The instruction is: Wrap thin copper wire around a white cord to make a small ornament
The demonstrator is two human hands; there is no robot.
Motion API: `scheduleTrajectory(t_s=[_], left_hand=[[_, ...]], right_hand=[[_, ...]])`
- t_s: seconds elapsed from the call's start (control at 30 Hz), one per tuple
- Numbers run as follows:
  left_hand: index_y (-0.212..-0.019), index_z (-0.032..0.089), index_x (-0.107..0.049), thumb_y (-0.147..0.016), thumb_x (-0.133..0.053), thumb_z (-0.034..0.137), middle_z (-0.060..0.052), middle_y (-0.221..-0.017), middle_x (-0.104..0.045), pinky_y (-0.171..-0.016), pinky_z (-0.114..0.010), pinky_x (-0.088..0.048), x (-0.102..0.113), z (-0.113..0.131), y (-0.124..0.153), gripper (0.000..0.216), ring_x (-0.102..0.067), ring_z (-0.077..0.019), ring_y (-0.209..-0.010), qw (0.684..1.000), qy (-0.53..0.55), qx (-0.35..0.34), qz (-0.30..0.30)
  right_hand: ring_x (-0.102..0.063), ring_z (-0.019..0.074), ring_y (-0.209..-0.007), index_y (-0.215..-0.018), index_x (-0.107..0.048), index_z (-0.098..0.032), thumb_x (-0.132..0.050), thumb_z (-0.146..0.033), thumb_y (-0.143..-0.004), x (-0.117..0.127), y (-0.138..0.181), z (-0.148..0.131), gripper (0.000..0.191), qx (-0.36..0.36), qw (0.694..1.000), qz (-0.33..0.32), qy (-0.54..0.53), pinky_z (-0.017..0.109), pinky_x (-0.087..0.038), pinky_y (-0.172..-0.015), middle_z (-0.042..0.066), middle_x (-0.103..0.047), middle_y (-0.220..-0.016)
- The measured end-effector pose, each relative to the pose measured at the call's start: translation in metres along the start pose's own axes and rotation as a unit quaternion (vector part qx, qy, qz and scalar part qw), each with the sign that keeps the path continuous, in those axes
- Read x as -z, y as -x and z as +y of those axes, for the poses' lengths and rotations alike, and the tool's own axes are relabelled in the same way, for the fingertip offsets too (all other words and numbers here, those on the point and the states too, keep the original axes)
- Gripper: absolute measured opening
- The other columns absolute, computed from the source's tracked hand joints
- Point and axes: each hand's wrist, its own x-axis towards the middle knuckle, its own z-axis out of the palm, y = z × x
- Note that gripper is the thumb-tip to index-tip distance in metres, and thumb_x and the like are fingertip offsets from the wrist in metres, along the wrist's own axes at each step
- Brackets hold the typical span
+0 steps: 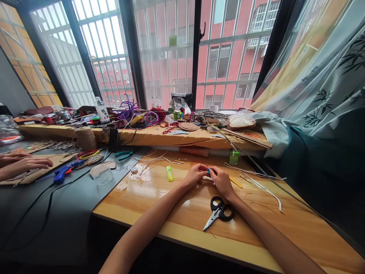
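Currently left hand (195, 174) and right hand (221, 180) pinch a blue bit (208, 171), maybe a bead; scissors (219, 211) near fingers. Next move needs steady grip.

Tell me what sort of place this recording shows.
Probably a craft workroom by a barred window: scissors lie on the wooden table, coloured wire coils clutter the sill, a blue glue gun lies nearby. The left hand and right hand pinch a small blue piece.

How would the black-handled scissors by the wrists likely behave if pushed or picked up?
The black-handled metal scissors lie flat on the glossy wooden table, so they would probably slide, not roll. Being two pivoted halves, they might swing open if lifted by one loop.
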Motion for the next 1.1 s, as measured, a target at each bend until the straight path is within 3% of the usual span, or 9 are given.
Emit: scheduleTrajectory(t_s=[0.33,0.83,1.1], left_hand=[[-0.084,0.010,-0.055,-0.068,-0.054,0.020,0.000,-0.070,-0.057,-0.042,-0.014,-0.031,-0.0007,-0.0021,-0.0011,0.019,-0.040,-0.0019,-0.046,1.000,-0.016,-0.001,0.007],[-0.087,0.010,-0.056,-0.068,-0.051,0.014,-0.004,-0.081,-0.059,-0.049,-0.016,-0.034,-0.0001,-0.0015,0.0007,0.020,-0.047,-0.0056,-0.059,0.999,-0.019,-0.038,-0.021],[-0.084,0.010,-0.056,-0.068,-0.050,0.010,-0.003,-0.077,-0.059,-0.058,-0.018,-0.038,-0.0012,-0.0023,-0.0004,0.017,-0.048,-0.0058,-0.061,0.998,-0.049,-0.045,0.000]], right_hand=[[-0.054,0.0161,-0.074,-0.080,-0.059,-0.017,-0.034,-0.026,-0.078,0.0000,-0.0014,0.0072,0.026,0.065,0.996,-0.012,0.062,0.027,-0.038,-0.069,0.006,-0.061,-0.080],[-0.055,0.0152,-0.070,-0.079,-0.059,-0.016,-0.035,-0.025,-0.078,0.0012,-0.0020,0.0046,0.026,0.035,0.998,-0.001,0.059,0.025,-0.037,-0.065,0.005,-0.063,-0.077],[-0.055,0.0147,-0.067,-0.079,-0.059,-0.016,-0.035,-0.026,-0.078,0.0013,-0.0014,0.0039,0.026,0.033,0.998,-0.010,0.053,0.024,-0.036,-0.063,0.005,-0.063,-0.075]])
